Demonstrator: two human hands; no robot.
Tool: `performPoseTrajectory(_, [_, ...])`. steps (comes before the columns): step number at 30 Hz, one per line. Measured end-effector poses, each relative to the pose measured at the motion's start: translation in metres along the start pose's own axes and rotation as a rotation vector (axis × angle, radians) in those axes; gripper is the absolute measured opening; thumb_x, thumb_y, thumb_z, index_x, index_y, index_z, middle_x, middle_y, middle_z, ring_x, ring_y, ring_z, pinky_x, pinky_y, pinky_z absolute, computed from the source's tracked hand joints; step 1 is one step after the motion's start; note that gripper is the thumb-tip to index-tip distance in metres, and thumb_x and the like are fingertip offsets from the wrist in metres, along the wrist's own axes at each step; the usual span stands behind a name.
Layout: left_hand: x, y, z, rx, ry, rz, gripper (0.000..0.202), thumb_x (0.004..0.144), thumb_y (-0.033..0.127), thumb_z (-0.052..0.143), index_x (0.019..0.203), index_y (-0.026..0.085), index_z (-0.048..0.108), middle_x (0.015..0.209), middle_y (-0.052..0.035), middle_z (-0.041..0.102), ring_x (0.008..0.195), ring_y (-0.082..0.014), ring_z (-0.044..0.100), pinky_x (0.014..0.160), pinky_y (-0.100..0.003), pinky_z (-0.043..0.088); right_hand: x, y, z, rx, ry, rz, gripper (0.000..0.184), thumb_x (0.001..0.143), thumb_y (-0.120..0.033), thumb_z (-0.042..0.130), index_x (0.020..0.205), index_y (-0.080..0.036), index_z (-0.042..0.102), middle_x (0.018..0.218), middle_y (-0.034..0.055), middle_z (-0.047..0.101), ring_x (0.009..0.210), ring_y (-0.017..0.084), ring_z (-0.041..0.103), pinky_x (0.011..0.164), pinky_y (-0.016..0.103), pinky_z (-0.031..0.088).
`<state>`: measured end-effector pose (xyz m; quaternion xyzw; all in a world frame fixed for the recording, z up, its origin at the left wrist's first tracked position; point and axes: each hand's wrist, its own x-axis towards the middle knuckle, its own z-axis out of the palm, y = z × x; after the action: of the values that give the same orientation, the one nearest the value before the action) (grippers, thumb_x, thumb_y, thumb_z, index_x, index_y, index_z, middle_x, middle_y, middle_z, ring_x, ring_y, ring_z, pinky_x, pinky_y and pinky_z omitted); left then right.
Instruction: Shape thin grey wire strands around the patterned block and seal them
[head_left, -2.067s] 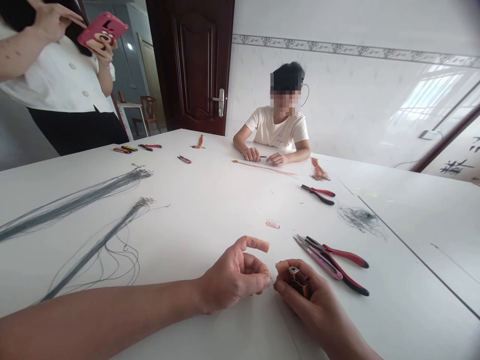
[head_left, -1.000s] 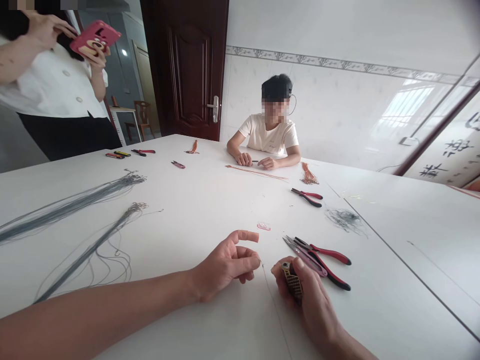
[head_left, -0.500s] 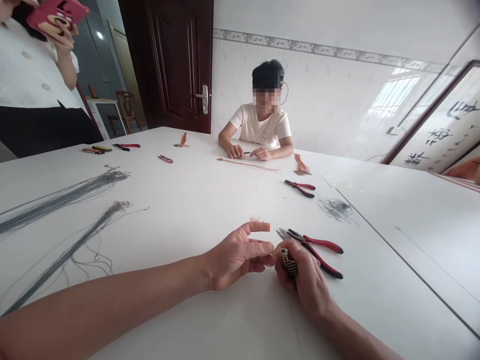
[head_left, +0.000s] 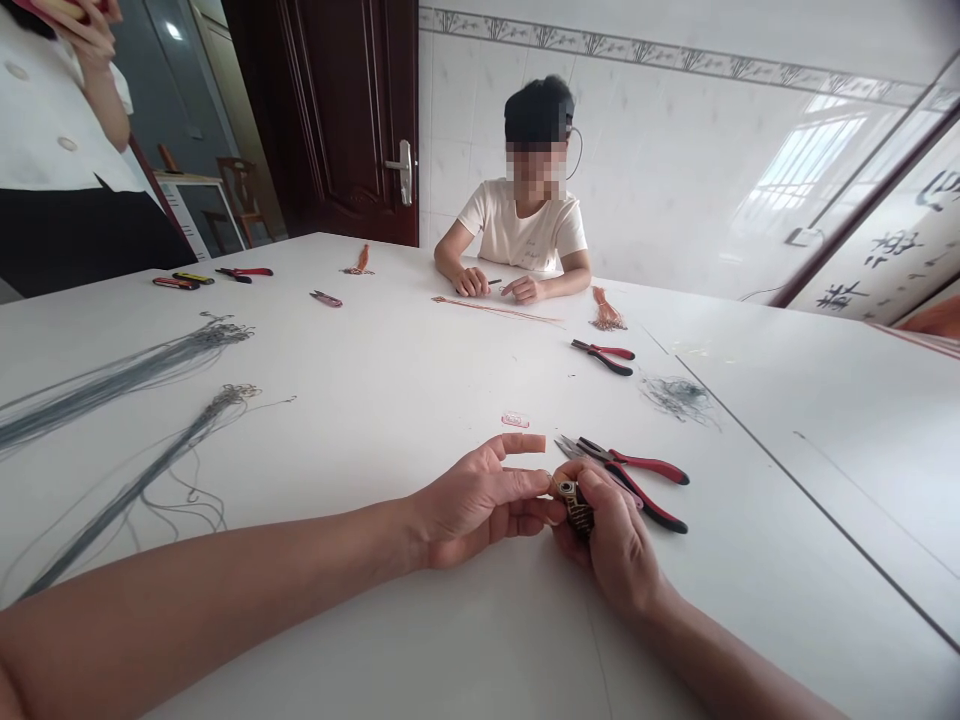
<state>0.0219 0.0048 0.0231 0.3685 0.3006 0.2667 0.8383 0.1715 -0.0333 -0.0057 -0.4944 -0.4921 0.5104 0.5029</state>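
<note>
Left hand (head_left: 472, 510) extends from the near left, its lower fingers (head_left: 529, 487) curled and pressed together toward a small ribbed dark-brown holder (head_left: 576, 510). The index stands raised clear, its tip sheathed in a tan finger cot (head_left: 525, 443). Any thread between the fingers is too fine to make out. Right hand (head_left: 616, 540) wraps the holder, fingers closed around it, thumb on top. The holder is held just above the near middle of the white surface (head_left: 360, 350), apparently so both hands can meet at one steady point. Red-handled pliers (head_left: 645, 490) and pink thread snips (head_left: 592, 455) lie just to the right, within easy reach, it seems. Grey cord bundles (head_left: 127, 390) lie well left. On the far side, a seated person (head_left: 521, 225) has both hands near copper-coloured strands (head_left: 495, 310).
</note>
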Motion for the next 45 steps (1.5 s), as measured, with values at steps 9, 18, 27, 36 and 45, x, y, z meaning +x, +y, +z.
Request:
performPoseTrajectory(9, [0.0004,-0.001,-0.0012,-0.002,-0.02,0.018,0.05,0.073,0.023,0.066,0.116,0.023,0.04,0.077,-0.0015,0.062,0.072,-0.0116,0.06,0.071,-0.026,0.039,0.0003,-0.0005,0.0023,-0.005,0.02,0.007,0.029,0.086,-0.039,0.033,0.066,-0.02,0.043,0.054,-0.0029,0.043,0.044,0.009,0.036,0.04,0.02,0.029])
performPoseTrajectory(18, [-0.0005,-0.0014,-0.0009,0.02,-0.026,0.014,0.047,0.075,0.022,0.063,0.116,0.023,0.039,0.076,-0.0008,0.059,0.072,-0.0105,0.059,0.071,-0.025,0.038,-0.0005,0.0026,0.0029,-0.011,0.008,-0.036,0.028,0.086,-0.037,0.034,0.066,-0.02,0.043,0.054,-0.0037,0.042,0.045,0.009,0.035,0.041,0.019,0.03])
performPoseTrajectory(27, [-0.0018,-0.0029,-0.0017,0.006,-0.024,0.012,0.045,0.075,0.022,0.063,0.113,0.022,0.04,0.074,0.0008,0.059,0.07,-0.0091,0.058,0.069,-0.024,0.038,-0.0001,0.0023,0.004,-0.024,-0.015,-0.08,0.029,0.086,-0.038,0.033,0.065,-0.019,0.042,0.051,-0.0041,0.042,0.042,0.008,0.034,0.039,0.019,0.028])
performPoseTrajectory(36, [-0.0022,-0.0032,-0.0011,0.006,-0.022,0.009,0.044,0.075,0.022,0.062,0.113,0.022,0.04,0.075,0.0003,0.058,0.07,-0.0089,0.058,0.07,-0.024,0.038,-0.0014,0.0049,0.003,-0.008,-0.034,-0.068,0.028,0.086,-0.037,0.034,0.067,-0.019,0.042,0.05,-0.0055,0.041,0.042,0.007,0.033,0.039,0.018,0.027])
performPoseTrajectory(45, [-0.0007,-0.0054,-0.0042,0.023,-0.03,0.018,0.045,0.077,0.022,0.061,0.115,0.023,0.039,0.081,-0.0015,0.058,0.073,-0.009,0.058,0.071,-0.024,0.038,-0.0034,0.0059,0.0046,-0.013,-0.047,-0.087,0.037,0.089,-0.045,0.033,0.065,-0.018,0.04,0.053,-0.0049,0.042,0.043,0.007,0.034,0.04,0.018,0.028])
